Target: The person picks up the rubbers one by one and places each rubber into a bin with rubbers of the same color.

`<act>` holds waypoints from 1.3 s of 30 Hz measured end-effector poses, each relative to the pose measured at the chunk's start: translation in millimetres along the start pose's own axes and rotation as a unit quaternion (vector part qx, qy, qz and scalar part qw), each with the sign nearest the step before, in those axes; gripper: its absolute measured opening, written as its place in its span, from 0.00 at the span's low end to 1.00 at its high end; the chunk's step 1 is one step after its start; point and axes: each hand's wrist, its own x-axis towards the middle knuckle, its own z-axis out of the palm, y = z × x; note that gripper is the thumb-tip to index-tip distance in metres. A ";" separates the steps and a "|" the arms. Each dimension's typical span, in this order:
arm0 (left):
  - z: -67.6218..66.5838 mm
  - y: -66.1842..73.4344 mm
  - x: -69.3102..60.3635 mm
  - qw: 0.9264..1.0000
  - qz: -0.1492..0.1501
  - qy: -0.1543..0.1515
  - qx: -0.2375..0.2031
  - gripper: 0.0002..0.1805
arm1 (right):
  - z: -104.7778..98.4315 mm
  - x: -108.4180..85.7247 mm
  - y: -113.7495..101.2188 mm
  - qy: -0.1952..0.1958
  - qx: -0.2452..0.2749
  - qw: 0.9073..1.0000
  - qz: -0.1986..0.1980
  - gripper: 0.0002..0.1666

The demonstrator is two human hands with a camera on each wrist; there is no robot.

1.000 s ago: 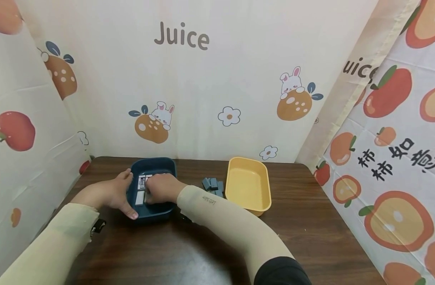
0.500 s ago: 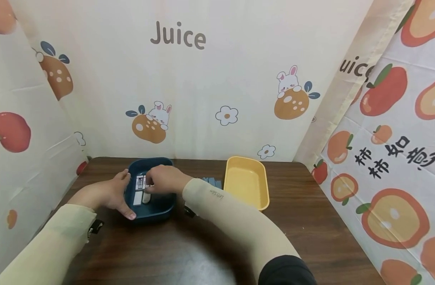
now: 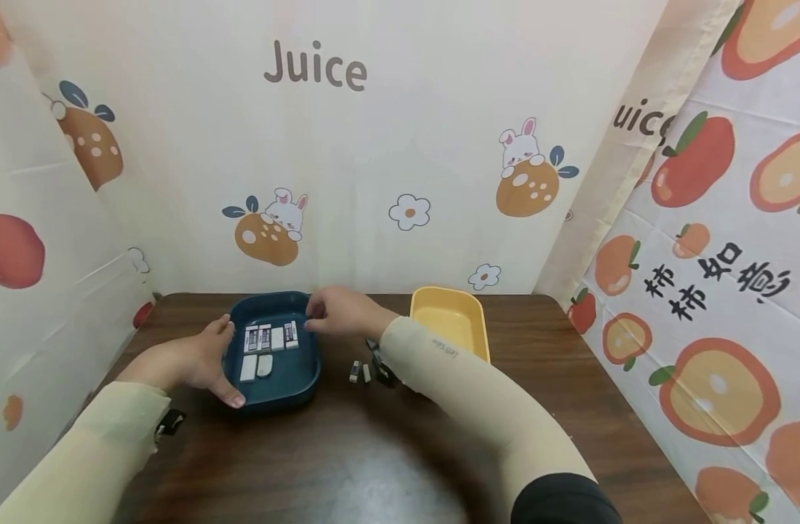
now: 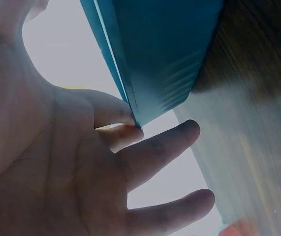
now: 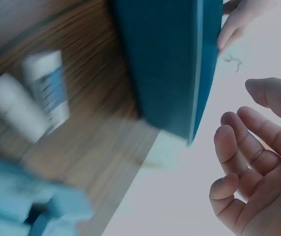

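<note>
A dark blue tray stands at the left of the table. Inside it lie several erasers, some in printed sleeves, with a rounded white one in the front row. My left hand rests along the tray's left side, fingers spread; the left wrist view shows fingertips touching the rim. Over the tray's back right edge hovers my right hand. In the right wrist view its fingers are loosely bent with nothing between them. Two more erasers, one sleeved and one plain white, lie on the table right of the tray.
A yellow tray stands right of centre, partly behind my right forearm. Blue-grey blocks on the table show blurred in the right wrist view; the forearm covers them in the head view. Printed curtains hang behind and at both sides.
My right hand has lifted from the erasers inside the blue tray and moved right and back, to its edge. More erasers show in the tray. The left hand stays on the tray's side.
</note>
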 end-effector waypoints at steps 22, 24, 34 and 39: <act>-0.1 2.1 -0.2 1.000 -0.007 -0.005 -0.012 0.90 | 22.5 -33.4 41.8 -0.205 -0.123 0.970 0.052 0.30; -0.7 3.0 -0.4 1.000 -0.009 -0.006 -0.012 0.90 | 23.9 -31.9 41.4 -0.206 -0.126 0.969 0.057 0.32; -0.7 3.6 0.4 1.000 -0.002 -0.003 -0.006 0.90 | 26.7 -30.7 41.0 -0.203 -0.126 0.970 0.042 0.23; -1.5 4.5 -1.7 1.000 0.000 -0.002 -0.005 0.90 | 25.6 -30.1 40.3 -0.186 -0.120 0.974 0.044 0.17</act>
